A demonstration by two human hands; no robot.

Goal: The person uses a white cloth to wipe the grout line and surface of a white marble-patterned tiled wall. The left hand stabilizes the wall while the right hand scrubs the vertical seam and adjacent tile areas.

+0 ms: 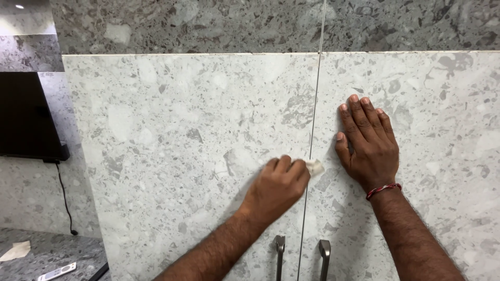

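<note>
My left hand (pixel 277 186) is closed around a small white cloth (pixel 315 167) and presses it against the left cabinet door (pixel 172 135), right beside the vertical gap between the two doors. My right hand (pixel 369 143) lies flat with fingers together on the right cabinet door (pixel 442 130), palm against the surface; a red thread band (pixel 384 190) circles that wrist. Both doors are light grey speckled stone-look panels.
Two metal handles (pixel 279 255) (pixel 324 256) hang near the doors' inner edges below my hands. A dark screen (pixel 26 117) with a dangling cable is mounted at the left. A white remote (pixel 56 271) and a scrap of paper (pixel 15 251) lie on the grey counter.
</note>
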